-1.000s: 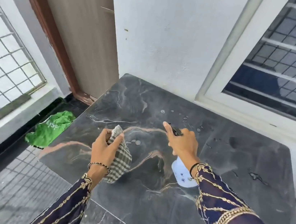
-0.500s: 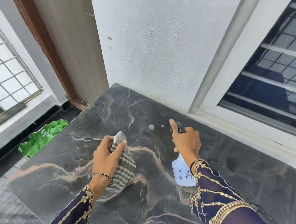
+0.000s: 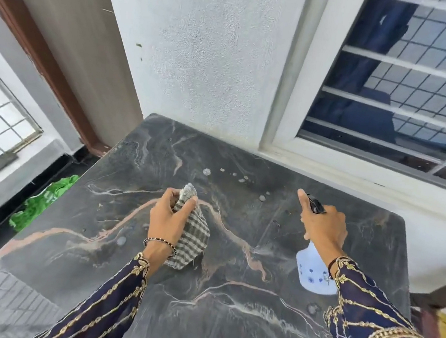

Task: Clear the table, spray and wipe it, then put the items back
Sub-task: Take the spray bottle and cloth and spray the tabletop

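Hands unmoved | left fingers pinch cloth | right grips sprayer

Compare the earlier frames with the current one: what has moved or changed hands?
Nothing changed hands. The left hand still grips the checked cloth and the right hand still holds the spray bottle above the marble table. Mostly the camera view shifted. Droplets remain on the far part of the tabletop, unwiped.
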A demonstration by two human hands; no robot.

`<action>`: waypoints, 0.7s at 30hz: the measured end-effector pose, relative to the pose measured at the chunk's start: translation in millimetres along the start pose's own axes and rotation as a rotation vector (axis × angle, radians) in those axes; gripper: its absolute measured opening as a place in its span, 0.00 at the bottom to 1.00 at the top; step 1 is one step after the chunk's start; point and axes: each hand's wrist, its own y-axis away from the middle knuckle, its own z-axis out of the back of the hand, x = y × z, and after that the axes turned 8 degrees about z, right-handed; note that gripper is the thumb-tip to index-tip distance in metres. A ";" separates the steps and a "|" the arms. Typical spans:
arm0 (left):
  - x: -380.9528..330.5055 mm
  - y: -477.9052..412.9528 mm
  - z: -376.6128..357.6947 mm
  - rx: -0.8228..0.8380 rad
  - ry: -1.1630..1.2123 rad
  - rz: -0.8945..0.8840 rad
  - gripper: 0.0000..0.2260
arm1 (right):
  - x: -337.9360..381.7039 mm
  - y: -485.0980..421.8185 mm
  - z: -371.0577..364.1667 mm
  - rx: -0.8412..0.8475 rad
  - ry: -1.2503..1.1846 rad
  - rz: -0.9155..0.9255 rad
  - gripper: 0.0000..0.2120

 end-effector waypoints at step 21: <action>42.8 110.5 158.3 -0.022 -0.046 -0.092 0.15 | -4.7 241.8 13.0 0.138 0.075 0.026 0.44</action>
